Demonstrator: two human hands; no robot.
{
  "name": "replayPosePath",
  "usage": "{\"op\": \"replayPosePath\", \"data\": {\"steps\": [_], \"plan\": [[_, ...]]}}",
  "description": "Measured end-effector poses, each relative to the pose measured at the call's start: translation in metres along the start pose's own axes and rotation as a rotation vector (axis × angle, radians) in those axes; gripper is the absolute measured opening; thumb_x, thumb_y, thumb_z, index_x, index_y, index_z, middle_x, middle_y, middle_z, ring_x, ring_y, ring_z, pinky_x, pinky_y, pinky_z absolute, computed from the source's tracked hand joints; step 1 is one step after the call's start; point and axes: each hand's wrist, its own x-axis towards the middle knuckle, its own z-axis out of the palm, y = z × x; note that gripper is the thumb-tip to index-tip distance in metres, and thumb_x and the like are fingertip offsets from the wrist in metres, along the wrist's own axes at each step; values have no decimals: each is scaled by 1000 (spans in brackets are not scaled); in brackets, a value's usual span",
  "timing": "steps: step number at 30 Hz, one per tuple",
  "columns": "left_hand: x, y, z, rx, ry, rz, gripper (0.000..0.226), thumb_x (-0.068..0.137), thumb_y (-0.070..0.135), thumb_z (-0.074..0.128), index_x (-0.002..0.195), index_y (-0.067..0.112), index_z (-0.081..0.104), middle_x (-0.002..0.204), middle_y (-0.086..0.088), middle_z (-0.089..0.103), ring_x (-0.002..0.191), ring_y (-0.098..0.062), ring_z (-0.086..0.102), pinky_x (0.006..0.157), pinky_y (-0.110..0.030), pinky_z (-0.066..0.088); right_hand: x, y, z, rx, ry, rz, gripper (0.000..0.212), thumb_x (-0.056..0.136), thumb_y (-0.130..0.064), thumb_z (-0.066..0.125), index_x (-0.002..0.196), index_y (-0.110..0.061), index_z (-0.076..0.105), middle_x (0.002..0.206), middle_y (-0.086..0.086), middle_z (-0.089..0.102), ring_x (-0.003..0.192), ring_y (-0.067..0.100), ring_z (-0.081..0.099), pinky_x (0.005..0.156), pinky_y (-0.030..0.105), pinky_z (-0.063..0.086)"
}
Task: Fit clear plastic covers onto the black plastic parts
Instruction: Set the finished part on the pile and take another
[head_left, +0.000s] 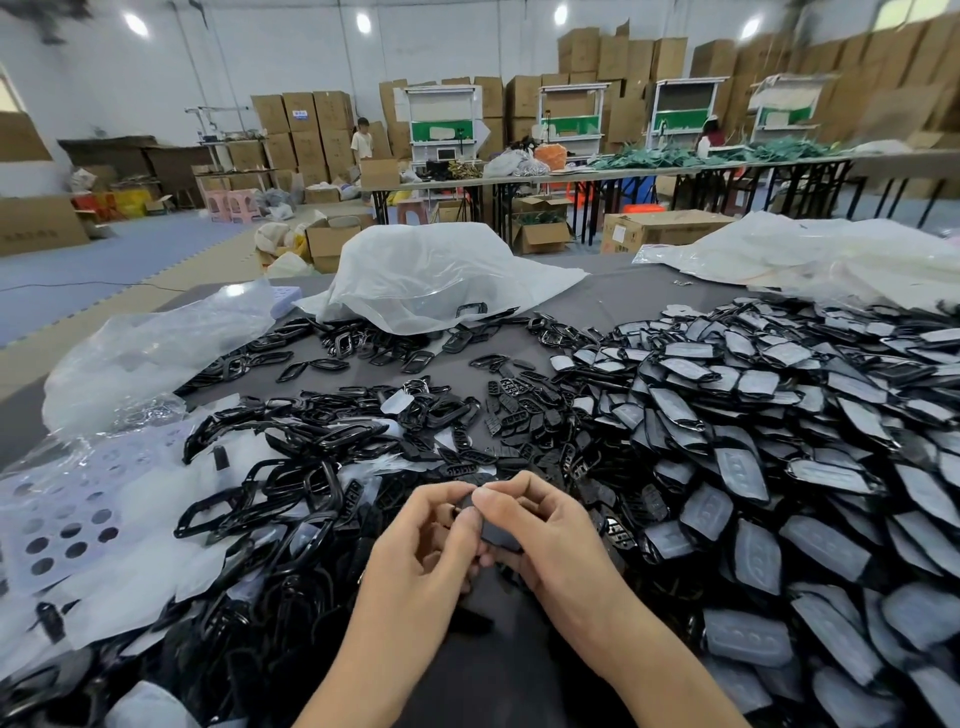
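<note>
Both hands, left hand (431, 525) and right hand (540, 519), pinch one black part (496, 535) above the desk (649, 296); the cover is hardly visible; uneven thumb pressure could seat it crooked, or the part slips into the loose pile (322, 499).

A single head-worn camera supplied the view. It looked forward and down across the table (639, 293) from the near edge, through a wide-angle lens – straight lines bowed toward the frame borders. The left hand (421, 540), the right hand (550, 525) and the part (501, 536) pinched between them lay nearest the lens, at lower centre, with the forearms entering from the bottom edge. The pile (779, 415) filled the middle band at close range. The upper third took in the hall beyond – far tables (675, 167) and boxes (306, 124), well apart from the camera.
</note>
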Motion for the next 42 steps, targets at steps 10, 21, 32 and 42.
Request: {"op": "replayPosePath", "data": {"steps": [10, 21, 32, 42], "plan": [[7, -5, -7, 19, 169, 6, 18, 96, 9, 59, 88, 23, 68, 62, 5, 63, 57, -7, 59, 58, -18, 49, -1, 4, -2, -208, -53, -34, 24, 99, -4, 56, 113, -14, 71, 94, 8, 76, 83, 20, 74, 74, 22, 58], [2, -11, -8, 252, 23, 91, 28, 91, 49, 49, 116, 43, 60, 88, 11, 69, 68, -8, 61, 66, -16, 49, -5, -23, -22, -497, 113, -133, 27, 104, -12, 50, 120, -29, 63, 79, 5, 75, 60, 14, 67, 57, 25, 55], [2, -24, 0, 1198, -173, 346, 61, 84, 59, 40, 130, 26, 64, 129, 0, 66, 120, -25, 63, 97, -47, 51, 21, -126, -100, -369, 722, -387, 69, 103, -42, 49, 158, -23, 13, 90, 11, 75, 64, 18, 73, 54, 26, 56], [22, -44, -13, 1269, 75, 365, 15, 90, 36, 62, 93, 23, 70, 86, 2, 64, 80, -24, 65, 71, -40, 52, 20, 13, -21, -1717, 73, -224, 52, 105, -52, 27, 152, -31, 32, 159, -2, 33, 147, 18, 25, 123, 42, 12]]}}
